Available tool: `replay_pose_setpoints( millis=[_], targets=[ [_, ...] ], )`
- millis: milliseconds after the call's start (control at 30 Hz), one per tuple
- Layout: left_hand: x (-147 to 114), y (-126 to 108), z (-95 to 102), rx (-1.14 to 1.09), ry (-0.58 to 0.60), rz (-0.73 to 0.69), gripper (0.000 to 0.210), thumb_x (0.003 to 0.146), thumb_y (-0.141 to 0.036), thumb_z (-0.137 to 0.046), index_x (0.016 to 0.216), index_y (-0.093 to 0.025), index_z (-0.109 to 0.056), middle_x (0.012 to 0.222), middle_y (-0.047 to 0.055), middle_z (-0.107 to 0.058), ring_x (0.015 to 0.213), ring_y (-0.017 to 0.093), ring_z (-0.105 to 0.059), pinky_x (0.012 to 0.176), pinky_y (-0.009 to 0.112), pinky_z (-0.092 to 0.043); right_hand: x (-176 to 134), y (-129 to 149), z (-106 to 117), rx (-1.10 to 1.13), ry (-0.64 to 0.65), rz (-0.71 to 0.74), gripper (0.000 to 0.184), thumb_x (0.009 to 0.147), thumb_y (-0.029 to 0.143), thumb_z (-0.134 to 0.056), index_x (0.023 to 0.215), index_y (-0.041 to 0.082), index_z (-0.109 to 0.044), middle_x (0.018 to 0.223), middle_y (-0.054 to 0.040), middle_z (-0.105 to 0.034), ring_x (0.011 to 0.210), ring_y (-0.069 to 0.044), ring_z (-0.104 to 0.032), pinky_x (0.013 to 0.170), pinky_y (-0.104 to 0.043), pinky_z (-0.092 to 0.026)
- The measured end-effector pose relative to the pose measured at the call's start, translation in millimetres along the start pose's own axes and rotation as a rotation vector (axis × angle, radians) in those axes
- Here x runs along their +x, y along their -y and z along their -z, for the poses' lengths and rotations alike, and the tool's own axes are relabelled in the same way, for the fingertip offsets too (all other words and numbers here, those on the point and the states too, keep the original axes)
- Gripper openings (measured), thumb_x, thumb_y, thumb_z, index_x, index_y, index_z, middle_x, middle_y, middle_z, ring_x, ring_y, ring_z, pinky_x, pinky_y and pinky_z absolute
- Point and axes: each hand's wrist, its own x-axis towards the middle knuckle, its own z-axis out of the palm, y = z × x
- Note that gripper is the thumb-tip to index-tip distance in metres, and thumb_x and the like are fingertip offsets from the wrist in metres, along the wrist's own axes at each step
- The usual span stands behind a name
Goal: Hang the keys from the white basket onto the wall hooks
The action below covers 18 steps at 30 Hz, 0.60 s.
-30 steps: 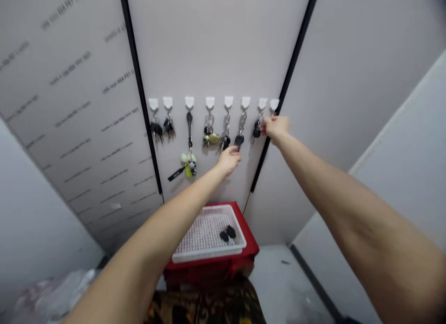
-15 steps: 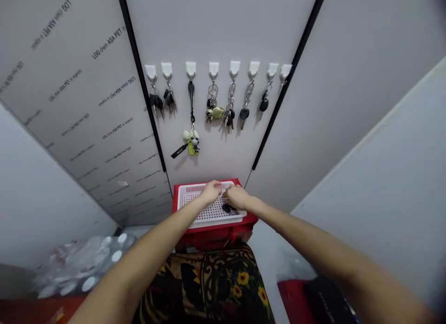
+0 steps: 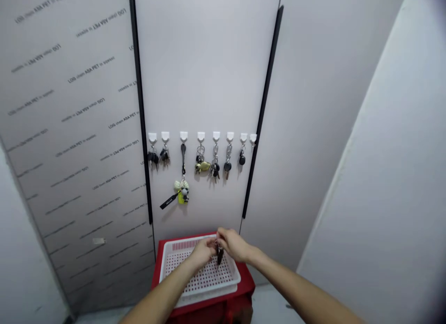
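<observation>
A dark bunch of keys dangles above the white perforated basket. My right hand pinches it from above at its ring end, fingers closed. My left hand meets it from the left, with the fingertips closed against the upper part of the same bunch. The ring itself is mostly covered by the fingers. Above both hands, a row of white hooks on the wall panel carries several sets of keys, among them one with a yellow-green charm on a black strap. The rightmost hook bears no keys.
The basket stands on a red box against the panel. Black vertical strips run along both sides of the hook panel. Printed film covers the left panel. A white wall closes in on the right.
The keys have come up off the basket floor in my hands, which are closer together now. My view has tilted upward, so the hooks and basket appear lower.
</observation>
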Motion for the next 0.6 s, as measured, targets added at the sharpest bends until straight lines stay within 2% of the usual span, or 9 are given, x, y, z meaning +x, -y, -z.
replay_pose_setpoints(
  millis=[100, 200, 300, 367, 467, 600],
  targets=[
    [0, -36, -11.6, -0.058, 0.013, -0.050, 0.030, 0.051, -0.008, -0.043, 0.080, -0.015, -0.049, 0.071, -0.001, -0.053, 0.060, 0.007, -0.045, 0.051, 0.017, -0.029, 7, -3, 45, 0.160, -0.166, -0.021, 0.011, 0.068, 0.017, -0.031, 0.062, 0.016, -0.040, 0.052, 0.0017, -0.046, 0.047, -0.006, -0.040, 0.047, -0.017, -0.031],
    [3, -71, -20.5, -0.108, 0.018, -0.128, 0.032, 0.051, -0.010, -0.045, 0.083, -0.015, -0.047, 0.078, 0.001, -0.052, 0.064, 0.007, -0.046, 0.053, 0.018, -0.031, 19, -11, 102, 0.257, -0.373, -0.081, 0.010, 0.068, 0.021, -0.031, 0.061, 0.016, -0.037, 0.047, 0.0035, -0.044, 0.044, -0.006, -0.041, 0.047, -0.017, -0.033],
    [6, -94, -25.0, -0.113, 0.021, -0.170, 0.032, 0.052, -0.010, -0.045, 0.084, -0.015, -0.046, 0.079, 0.003, -0.051, 0.064, 0.007, -0.047, 0.053, 0.018, -0.031, 34, -22, 158, 0.268, -0.587, -0.157, 0.009, 0.067, 0.022, -0.034, 0.061, 0.016, -0.038, 0.045, 0.0040, -0.044, 0.042, -0.006, -0.042, 0.047, -0.018, -0.035],
    [7, -103, -25.8, -0.106, 0.009, -0.189, 0.030, 0.053, -0.010, -0.044, 0.083, -0.015, -0.046, 0.080, 0.003, -0.051, 0.064, 0.007, -0.047, 0.053, 0.017, -0.031, 45, -28, 187, 0.302, -0.699, -0.225, 0.007, 0.066, 0.020, -0.035, 0.061, 0.016, -0.039, 0.045, 0.0039, -0.044, 0.041, -0.006, -0.043, 0.045, -0.018, -0.036],
    [6, -110, -24.1, -0.105, -0.016, -0.196, 0.029, 0.054, -0.010, -0.044, 0.082, -0.014, -0.046, 0.080, 0.003, -0.051, 0.063, 0.006, -0.047, 0.052, 0.017, -0.031, 62, -38, 216, 0.353, -0.809, -0.323, 0.006, 0.064, 0.017, -0.036, 0.060, 0.016, -0.040, 0.047, 0.0033, -0.044, 0.039, -0.005, -0.043, 0.042, -0.018, -0.036],
    [5, -109, -16.2, -0.080, -0.052, -0.173, 0.028, 0.055, -0.008, -0.043, 0.082, -0.014, -0.045, 0.080, 0.003, -0.050, 0.062, 0.005, -0.046, 0.051, 0.016, -0.031, 82, -52, 231, 0.296, -0.899, -0.453, 0.006, 0.064, 0.016, -0.037, 0.060, 0.015, -0.042, 0.048, 0.0021, -0.046, 0.039, -0.005, -0.044, 0.044, -0.018, -0.037]
  ],
)
